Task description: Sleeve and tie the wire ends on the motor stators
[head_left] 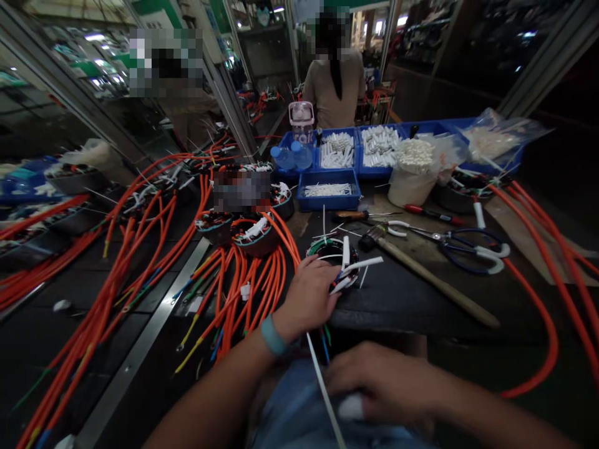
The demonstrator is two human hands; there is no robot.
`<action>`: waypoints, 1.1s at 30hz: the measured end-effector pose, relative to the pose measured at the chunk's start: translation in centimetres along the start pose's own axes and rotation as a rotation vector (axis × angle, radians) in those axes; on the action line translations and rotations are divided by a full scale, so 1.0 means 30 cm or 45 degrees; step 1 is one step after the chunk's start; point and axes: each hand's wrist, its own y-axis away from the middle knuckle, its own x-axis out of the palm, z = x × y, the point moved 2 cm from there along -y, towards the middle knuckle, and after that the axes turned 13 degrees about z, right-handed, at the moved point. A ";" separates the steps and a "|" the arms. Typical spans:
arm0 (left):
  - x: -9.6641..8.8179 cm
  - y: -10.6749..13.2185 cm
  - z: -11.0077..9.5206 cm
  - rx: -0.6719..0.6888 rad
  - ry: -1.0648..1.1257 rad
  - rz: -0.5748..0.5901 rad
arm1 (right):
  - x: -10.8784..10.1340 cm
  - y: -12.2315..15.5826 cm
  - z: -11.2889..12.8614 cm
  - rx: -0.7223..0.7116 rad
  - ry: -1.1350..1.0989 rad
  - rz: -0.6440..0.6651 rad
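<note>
My left hand (311,293), with a teal band (274,335) at its wrist, grips the near left rim of a small wound motor stator (356,252). White sleeves (365,267) stick out of the ring, and blue and green wire ends hang below it. A long white strip (322,390) runs from under the left wrist down over my lap. Close to this strip, my right hand (374,380) is blurred, its fingers curled downward. Something white (350,406) shows at its thumb; what the fingers hold is hidden.
Right of the stator lie a hammer (430,277), scissors (468,246) and screwdrivers (349,216). Blue bins (330,202) of white sleeves stand behind. More stators (257,240) with orange leads (255,293) crowd the left. A co-worker (334,87) sits beyond the bench.
</note>
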 end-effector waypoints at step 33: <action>0.034 0.108 -0.079 -0.156 -0.171 -0.304 | -0.429 -0.023 -0.141 0.054 1.294 -0.467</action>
